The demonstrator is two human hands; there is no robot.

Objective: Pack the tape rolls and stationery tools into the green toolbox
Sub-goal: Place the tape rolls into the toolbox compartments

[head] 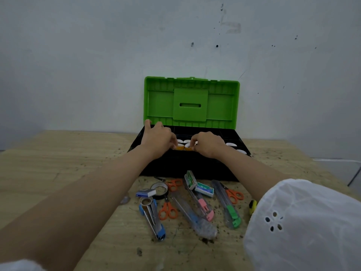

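In the head view, the two hands are close together over the front edge of the green toolbox (191, 100). Its green lid stands upright near the wall and its black base lies open under them. The left hand (158, 137) pinches the left orange tape roll (180, 147) with curled fingertips, while one finger of this hand stretches away toward the lid. The right hand (207, 143) pinches the right orange tape roll (188, 148) in the same manner. These two rolls sit side by side between the hands, at the front wall of the base; whether they touch each other cannot be told. Just behind the fingers some white tape rolls (182, 141) lie inside the base, and more of them show to the right of the right hand.

The other tools lie loose on the wooden counter (68, 153), in front of the toolbox and nearer to the person than both hands. Below the left hand there are a black tape roll (158, 184), a small blue staple box (146, 192) leaning on it, and a blue stapler (153, 220). Below the right hand lie two green staple boxes (204, 190). Three utility knives (204, 206) with blue, pink and green sliders and three pairs of orange scissors (167, 204) are spread among these things. A white sleeve (302, 222) covers the right upper arm
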